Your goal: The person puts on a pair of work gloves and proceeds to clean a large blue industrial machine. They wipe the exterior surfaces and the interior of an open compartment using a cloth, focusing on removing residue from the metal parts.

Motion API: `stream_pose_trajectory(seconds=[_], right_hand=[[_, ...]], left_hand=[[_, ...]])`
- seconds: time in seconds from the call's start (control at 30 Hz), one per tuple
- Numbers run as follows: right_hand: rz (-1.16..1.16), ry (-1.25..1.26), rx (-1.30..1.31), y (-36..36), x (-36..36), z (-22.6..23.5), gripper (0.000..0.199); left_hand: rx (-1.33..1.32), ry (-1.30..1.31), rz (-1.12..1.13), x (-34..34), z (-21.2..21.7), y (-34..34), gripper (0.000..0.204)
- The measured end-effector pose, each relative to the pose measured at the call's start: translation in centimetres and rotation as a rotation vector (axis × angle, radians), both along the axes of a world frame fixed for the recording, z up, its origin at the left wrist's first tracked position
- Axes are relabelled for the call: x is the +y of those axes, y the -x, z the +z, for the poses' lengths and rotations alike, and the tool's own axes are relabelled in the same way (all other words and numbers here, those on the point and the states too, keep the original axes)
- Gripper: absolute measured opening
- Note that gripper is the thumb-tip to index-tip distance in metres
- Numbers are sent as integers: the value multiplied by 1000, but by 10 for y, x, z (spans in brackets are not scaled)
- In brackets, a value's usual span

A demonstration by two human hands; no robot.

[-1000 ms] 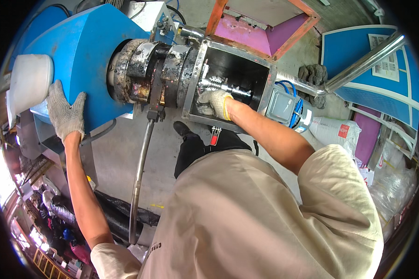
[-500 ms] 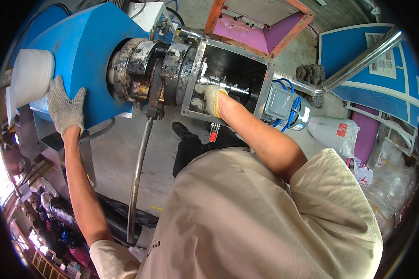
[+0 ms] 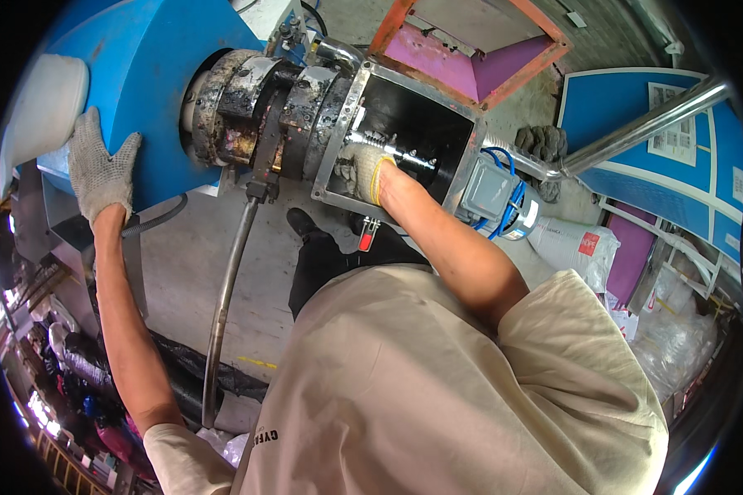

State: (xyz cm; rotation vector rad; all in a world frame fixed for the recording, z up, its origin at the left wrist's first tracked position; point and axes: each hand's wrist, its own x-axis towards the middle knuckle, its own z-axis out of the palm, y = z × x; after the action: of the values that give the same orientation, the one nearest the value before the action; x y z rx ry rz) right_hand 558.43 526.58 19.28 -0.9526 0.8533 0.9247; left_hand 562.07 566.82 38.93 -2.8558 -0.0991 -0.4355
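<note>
My left hand (image 3: 103, 169), in a pale knitted glove, lies flat on the side of a blue machine housing (image 3: 161, 95), thumb spread from the fingers. A translucent white plastic container (image 3: 48, 107) sits just beyond its fingertips. My right hand (image 3: 363, 169), in a similar glove with a yellow cuff, reaches inside an open square metal box (image 3: 328, 198). Its darkened fingers are curled beside a shiny metal shaft (image 3: 413, 157); what they grip, if anything, is hidden. Between housing and box runs a grimy, blackened metal collar (image 3: 235, 107).
A long metal bar (image 3: 229, 293) slants down from the collar. The box's orange-rimmed lid (image 3: 479, 95) stands open behind it. To the right are a grey motor box (image 3: 487, 194) with blue cables, a steel pipe (image 3: 636, 132), a white sack (image 3: 574, 247) and blue panels (image 3: 615, 103).
The whole view has shifted slightly, so the machine sits a little further left and higher. Both hands keep nearly the same places on the housing and inside the box.
</note>
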Motion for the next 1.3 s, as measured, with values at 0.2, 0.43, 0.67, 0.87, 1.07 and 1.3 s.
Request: stream_pose_trajectory(seconds=[0.2,0.43,0.67,0.87,1.07,1.3], right_hand=[[-18,-79,-13,3,-6,-3,5],[-77,-33,-29,7,-23,26,6],[-87,129,-96,-8,-58,49,8],[-116,210,-148,-6,-63,75,12],[-160,290,-218,1,-71,78,13],[-123,198,-363,-8,-56,108,7]], left_hand=[[-20,-5,-26,3,-1,0,85],[-26,0,-48,1,-1,2,86],[-14,-17,-29,3,0,-1,84],[-32,-10,-29,0,2,3,81],[14,-10,-7,-7,13,3,81],[1,3,19,5,9,13,85]])
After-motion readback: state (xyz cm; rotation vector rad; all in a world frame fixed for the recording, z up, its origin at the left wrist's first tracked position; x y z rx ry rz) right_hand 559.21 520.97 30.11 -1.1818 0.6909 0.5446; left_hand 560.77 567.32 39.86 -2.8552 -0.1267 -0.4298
